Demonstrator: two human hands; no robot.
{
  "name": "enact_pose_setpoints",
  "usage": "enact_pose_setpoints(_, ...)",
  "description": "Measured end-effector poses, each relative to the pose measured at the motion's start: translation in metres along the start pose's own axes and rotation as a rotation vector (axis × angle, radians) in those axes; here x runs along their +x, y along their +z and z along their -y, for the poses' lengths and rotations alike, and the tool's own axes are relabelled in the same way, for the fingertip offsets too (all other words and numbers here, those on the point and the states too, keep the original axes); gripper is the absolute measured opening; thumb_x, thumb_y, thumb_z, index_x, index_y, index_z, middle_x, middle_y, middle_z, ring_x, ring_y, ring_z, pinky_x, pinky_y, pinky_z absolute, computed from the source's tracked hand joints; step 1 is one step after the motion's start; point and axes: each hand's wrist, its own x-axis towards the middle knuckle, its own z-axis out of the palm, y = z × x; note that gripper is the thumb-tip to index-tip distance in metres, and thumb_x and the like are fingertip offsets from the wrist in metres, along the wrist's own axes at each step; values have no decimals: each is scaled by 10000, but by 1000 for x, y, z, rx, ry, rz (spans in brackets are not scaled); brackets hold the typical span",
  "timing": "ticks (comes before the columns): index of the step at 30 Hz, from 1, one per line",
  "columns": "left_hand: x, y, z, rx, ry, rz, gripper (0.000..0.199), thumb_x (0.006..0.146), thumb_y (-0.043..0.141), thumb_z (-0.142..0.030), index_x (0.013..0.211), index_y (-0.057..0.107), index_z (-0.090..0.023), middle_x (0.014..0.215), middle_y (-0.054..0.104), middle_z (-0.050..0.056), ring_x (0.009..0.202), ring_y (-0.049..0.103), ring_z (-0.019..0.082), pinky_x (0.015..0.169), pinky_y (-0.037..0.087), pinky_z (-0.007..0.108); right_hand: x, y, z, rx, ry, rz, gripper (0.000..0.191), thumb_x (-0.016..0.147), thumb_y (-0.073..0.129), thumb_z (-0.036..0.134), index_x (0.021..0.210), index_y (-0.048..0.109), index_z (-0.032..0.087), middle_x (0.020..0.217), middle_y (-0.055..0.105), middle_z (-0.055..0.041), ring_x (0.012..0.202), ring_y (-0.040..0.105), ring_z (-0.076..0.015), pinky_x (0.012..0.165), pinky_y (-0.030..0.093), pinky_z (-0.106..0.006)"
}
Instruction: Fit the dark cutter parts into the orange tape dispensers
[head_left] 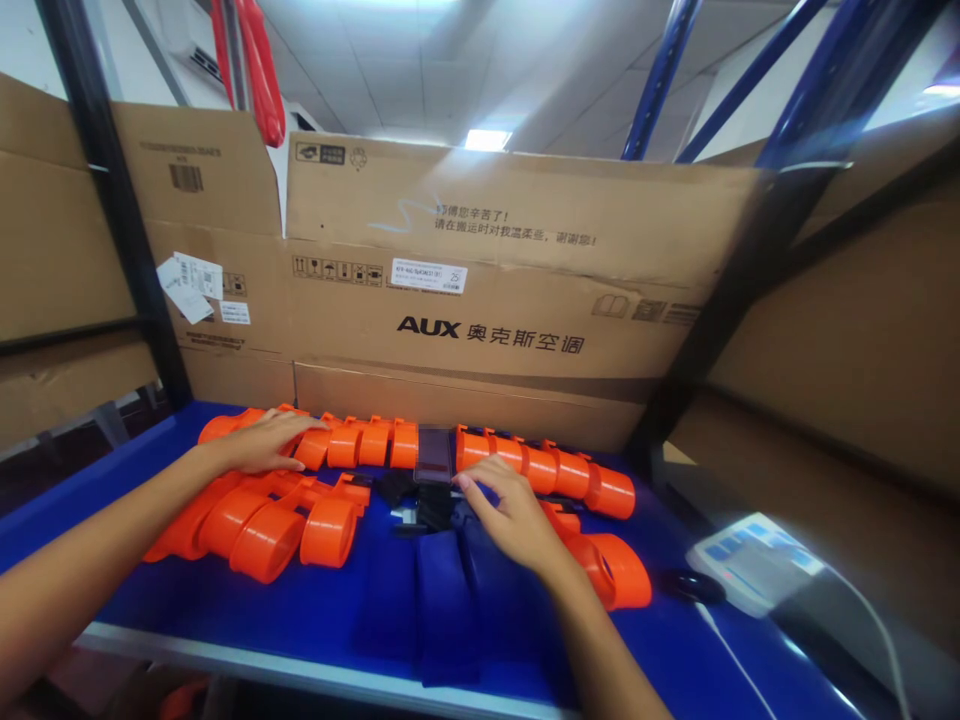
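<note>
My left hand (274,440) rests over a row of orange plastic ring-shaped pieces (262,540) on the left of the blue table, its fingers stretched out and apart. My right hand (514,510) lies near the middle, thumb and fingers apart, beside small black pieces (433,505). A dark flat rectangle (435,455) stands between two back runs of orange rings (555,468). Dark blue fabric strips (446,600) lie in front, partly under my right hand. More orange rings (619,570) sit to the right, partly hidden by my right forearm.
A cardboard wall (487,300) closes off the back, with dark metal posts (709,320) at either side. To the right are a white device (757,562) with a cable and a black rounded object (694,587). The table's pale front edge (247,660) runs below.
</note>
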Motion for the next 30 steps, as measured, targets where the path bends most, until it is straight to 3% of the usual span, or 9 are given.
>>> enact_pose_setpoints(3,7,-9,-2,9,30,69,757,799,632,-676,1454,529,-310,1397,614,100,1261,545,358,1120,310,488,0,0,0,2,-5,-5,295,1034,497,378,844,665,227,818,676,-54,827,603,-235,803,486,-380)
enact_pose_setpoints(5,11,-19,-8,20,17,51,758,842,571,-692,1474,511,-279,1398,609,125,1263,546,360,1119,316,493,0,-1,0,4,-7,-10,283,1032,502,374,855,669,228,829,680,-57,831,604,-236,808,488,-383)
enact_pose_setpoints(10,-3,-31,-59,-53,133,18,606,925,488,-635,1438,544,-318,1432,599,68,1281,548,334,1113,364,482,0,-2,1,11,-16,-19,297,1031,495,377,852,679,226,827,683,-64,835,609,-241,799,491,-387)
enact_pose_setpoints(15,-40,-4,-124,20,343,84,839,741,707,-670,1497,466,-398,1437,594,65,1292,552,381,1137,332,562,0,-2,4,11,-9,-29,290,1029,499,373,859,682,226,844,692,-64,845,608,-241,811,486,-392)
enact_pose_setpoints(18,-50,20,-142,98,338,54,861,792,705,-522,1562,349,-374,1478,555,99,1321,534,370,1132,327,578,0,-1,3,9,-6,-29,289,1030,501,368,853,679,225,841,688,-62,843,608,-239,813,485,-391)
enact_pose_setpoints(21,-48,31,-146,130,345,19,870,797,694,-400,1577,312,-350,1438,583,109,1288,561,365,1105,370,561,0,-1,2,19,-10,-46,282,1028,507,371,864,684,225,847,695,-64,844,616,-240,812,492,-391)
enact_pose_setpoints(25,-39,16,-157,117,356,-81,856,773,695,-370,1558,359,-321,1324,645,120,1178,623,363,1056,433,538,-1,-1,2,31,-6,-59,275,1027,512,369,867,685,226,857,704,-64,860,629,-245,829,498,-396)
enact_pose_setpoints(27,-35,3,-170,105,396,-143,819,790,684,-368,1547,371,-330,1379,614,121,1202,609,360,1060,431,548,-2,1,1,45,11,-67,255,1024,518,373,913,697,229,896,713,-70,893,639,-252,849,502,-403)
enact_pose_setpoints(30,-28,-13,-195,142,485,-249,705,833,664,-392,1495,432,-322,1506,510,125,1241,577,364,1043,437,564,-3,5,-2,127,87,-129,257,1019,527,389,1177,665,241,1020,722,-80,953,662,-253,880,519,-405)
